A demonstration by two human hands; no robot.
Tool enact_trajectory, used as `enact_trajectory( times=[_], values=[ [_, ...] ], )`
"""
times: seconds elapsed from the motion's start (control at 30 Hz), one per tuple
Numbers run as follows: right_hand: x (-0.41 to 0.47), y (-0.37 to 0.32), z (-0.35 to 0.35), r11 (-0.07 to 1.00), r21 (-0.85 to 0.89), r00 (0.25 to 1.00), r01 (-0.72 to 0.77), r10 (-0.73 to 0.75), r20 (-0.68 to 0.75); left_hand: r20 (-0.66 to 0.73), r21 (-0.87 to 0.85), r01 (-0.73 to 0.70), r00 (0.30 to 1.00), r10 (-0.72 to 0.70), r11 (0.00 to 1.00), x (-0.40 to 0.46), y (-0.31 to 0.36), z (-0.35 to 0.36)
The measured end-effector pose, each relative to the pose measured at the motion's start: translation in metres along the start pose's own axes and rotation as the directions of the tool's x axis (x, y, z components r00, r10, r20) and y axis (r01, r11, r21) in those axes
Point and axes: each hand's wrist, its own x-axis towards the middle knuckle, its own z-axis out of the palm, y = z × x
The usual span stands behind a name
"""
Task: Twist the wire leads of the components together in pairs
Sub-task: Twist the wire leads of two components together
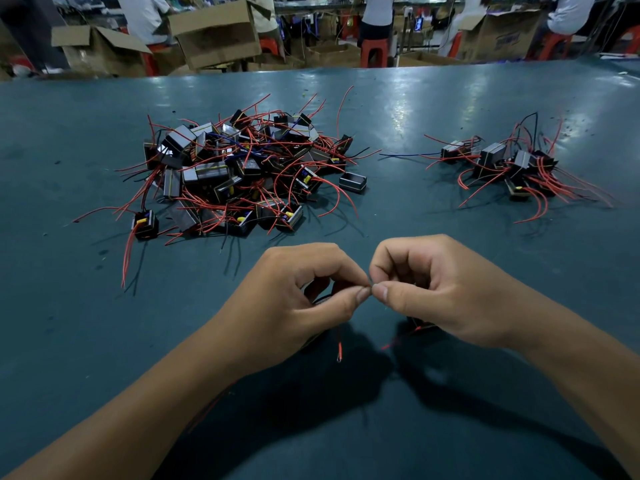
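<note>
Left hand: the left hand (304, 292) was curled, thumb and forefinger pinched on the thin bare wire leads (370, 287), with a dark component partly hidden beneath its palm.
Right hand: the right hand (440, 289) was curled likewise, thumb and forefinger pinched on the same leads; the two hands' fingertips met at that point.
Work position: the leads sat between both hands, above the dark teal matte table (104, 341), near its near edge at centre.
Loose ends: a short red insulated wire end (340, 349) hung below the left hand; another red wire end (398, 341) showed below the right.
Large pile: a heap of black box-shaped components with red wires (239, 171) lay left of centre, well apart from the hands.
Small pile: a smaller cluster of like components (509, 164) lay toward the right edge.
Far side: cardboard boxes (214, 32) and red plastic stools (374, 51) stood beyond the far edge.
</note>
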Motion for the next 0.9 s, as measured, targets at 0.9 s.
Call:
enact_trajectory(
  times=[0.9],
  values=[
    [-0.0001, -0.0004, -0.0031, 0.994, -0.111, 1.000, 0.019, -0.019, 0.004, 0.038, -0.006, 0.007, 0.999, -0.007, 1.000, 0.0021, -0.0066, -0.0021]
  ],
)
